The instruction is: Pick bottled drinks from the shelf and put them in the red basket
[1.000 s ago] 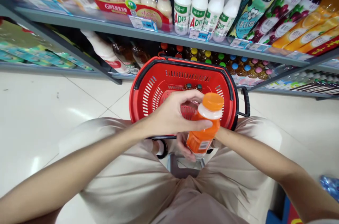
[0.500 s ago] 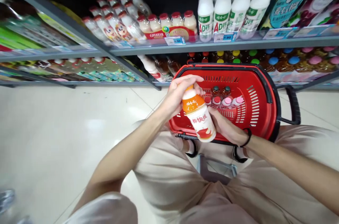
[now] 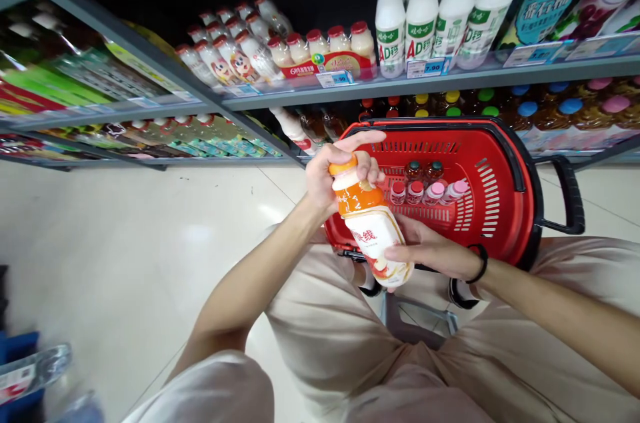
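Six bottles show in the basket: two dark-capped, two red-capped, two pink-capped. The left hand and right hand grasp one orange-capped bottle.

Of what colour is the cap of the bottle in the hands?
The cap is orange, as the head view shows.

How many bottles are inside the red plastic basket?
6: two dark-capped brown bottles behind; nearer, two red-capped bottles left, two pink-capped bottles right. Others may be hidden.

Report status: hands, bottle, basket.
Left hand at orange cap, right hand on lower body. Bottle tilted, cap on. Red basket beyond, small bottles inside.
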A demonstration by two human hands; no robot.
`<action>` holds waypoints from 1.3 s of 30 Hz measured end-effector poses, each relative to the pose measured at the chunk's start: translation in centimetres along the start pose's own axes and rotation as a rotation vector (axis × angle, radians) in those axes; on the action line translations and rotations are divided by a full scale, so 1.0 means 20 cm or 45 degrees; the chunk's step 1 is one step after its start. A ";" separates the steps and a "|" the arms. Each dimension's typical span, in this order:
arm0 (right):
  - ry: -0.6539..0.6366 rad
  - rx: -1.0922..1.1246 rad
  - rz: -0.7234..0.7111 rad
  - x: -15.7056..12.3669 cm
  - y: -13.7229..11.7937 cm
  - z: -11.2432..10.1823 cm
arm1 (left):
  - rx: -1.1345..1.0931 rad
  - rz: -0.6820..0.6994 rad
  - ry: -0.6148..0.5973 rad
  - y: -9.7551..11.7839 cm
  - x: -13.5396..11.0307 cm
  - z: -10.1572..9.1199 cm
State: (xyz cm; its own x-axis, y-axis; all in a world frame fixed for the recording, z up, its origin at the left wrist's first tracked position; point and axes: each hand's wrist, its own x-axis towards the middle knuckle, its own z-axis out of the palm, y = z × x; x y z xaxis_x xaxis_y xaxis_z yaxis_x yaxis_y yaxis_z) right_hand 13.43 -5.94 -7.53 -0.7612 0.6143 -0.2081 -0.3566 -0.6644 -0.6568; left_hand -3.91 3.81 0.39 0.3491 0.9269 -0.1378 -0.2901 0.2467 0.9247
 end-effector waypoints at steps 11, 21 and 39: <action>0.283 -0.400 -0.224 0.04 0.08 -0.03 | 0.173 0.061 -0.013 0.00 0.00 0.00; 0.131 -0.402 -0.162 0.04 -0.04 0.01 | 0.113 0.048 -0.161 -0.09 -0.04 0.05; 0.238 -0.418 -0.269 0.06 -0.02 -0.02 | 0.292 0.007 -0.103 -0.14 -0.04 0.10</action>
State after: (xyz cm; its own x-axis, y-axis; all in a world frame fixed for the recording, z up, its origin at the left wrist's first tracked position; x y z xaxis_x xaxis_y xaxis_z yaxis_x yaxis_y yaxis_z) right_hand 12.82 -4.76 -7.90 -0.5679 0.8089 -0.1524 -0.2798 -0.3639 -0.8884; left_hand -1.63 1.80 -1.32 0.4208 0.9002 -0.1122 -0.0855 0.1625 0.9830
